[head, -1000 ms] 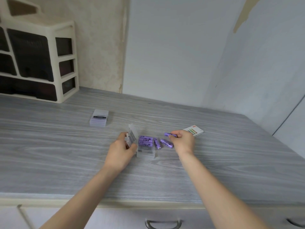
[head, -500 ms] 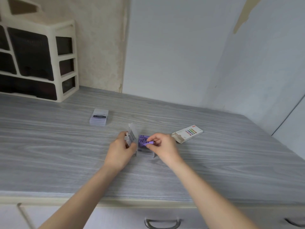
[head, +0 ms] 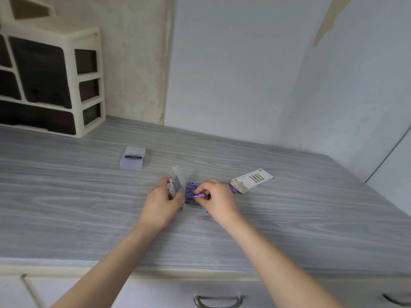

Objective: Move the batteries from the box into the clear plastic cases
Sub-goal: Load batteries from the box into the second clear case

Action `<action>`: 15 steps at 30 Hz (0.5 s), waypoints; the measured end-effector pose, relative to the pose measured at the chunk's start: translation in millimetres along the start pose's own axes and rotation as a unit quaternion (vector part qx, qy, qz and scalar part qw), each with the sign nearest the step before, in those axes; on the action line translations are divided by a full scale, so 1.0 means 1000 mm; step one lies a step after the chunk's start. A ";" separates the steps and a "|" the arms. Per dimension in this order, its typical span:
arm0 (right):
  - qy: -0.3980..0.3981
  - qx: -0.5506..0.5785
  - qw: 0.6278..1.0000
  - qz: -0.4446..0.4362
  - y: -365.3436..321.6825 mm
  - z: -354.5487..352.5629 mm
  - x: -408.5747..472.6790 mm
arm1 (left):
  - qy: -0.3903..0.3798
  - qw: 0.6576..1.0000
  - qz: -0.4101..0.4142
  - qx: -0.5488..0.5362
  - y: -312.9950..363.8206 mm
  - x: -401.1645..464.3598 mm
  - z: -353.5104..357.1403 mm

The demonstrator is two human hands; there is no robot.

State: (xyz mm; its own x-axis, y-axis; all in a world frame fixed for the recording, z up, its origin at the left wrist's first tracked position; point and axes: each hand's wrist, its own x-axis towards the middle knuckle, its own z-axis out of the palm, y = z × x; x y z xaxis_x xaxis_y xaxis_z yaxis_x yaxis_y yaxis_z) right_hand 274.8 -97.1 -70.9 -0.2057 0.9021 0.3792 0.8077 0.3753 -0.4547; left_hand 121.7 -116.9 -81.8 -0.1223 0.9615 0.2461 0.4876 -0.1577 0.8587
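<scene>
Batteries (head: 191, 189), purple and cylindrical, are lying side by side in the open clear plastic case (head: 188, 202) on the grey wood-grain counter (head: 66, 207). The right hand (head: 216, 200) is pinching one battery (head: 198, 194) over that row. The left hand (head: 161, 202) is gripping the raised lid (head: 178, 181). The cardboard box (head: 252, 180) is lying near the right hand; a second closed case (head: 132, 157) is sitting well apart, behind the left hand.

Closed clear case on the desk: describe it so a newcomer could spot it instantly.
Start at the cream drawer organizer in the far left corner of the grey wood-grain desk. Toward the hands from it lies the closed clear case, flat and alone. Unlike the open case gripped by the left hand, its lid is shut, with a dark label.
</scene>
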 end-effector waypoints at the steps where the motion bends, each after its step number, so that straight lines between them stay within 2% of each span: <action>1: -0.003 -0.013 1.000 -0.007 0.000 0.000 0.000 | 0.000 1.000 -0.001 0.000 0.000 0.000 0.000; 8: -0.010 -0.061 0.998 -0.026 0.001 0.004 -0.001 | 0.005 1.000 0.003 0.004 -0.001 0.000 0.000; 15: 0.002 -0.046 0.998 -0.031 0.003 0.005 -0.002 | 0.006 1.000 -0.005 -0.001 -0.001 0.001 0.001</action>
State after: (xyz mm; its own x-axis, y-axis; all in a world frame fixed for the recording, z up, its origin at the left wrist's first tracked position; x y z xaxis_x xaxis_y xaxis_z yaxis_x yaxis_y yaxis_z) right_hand 275.3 -96.5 -76.8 -0.2543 0.8773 0.4071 0.8415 0.4082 -0.3539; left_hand 121.6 -115.8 -82.5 -0.1377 0.9605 0.2418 0.4849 -0.1475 0.8621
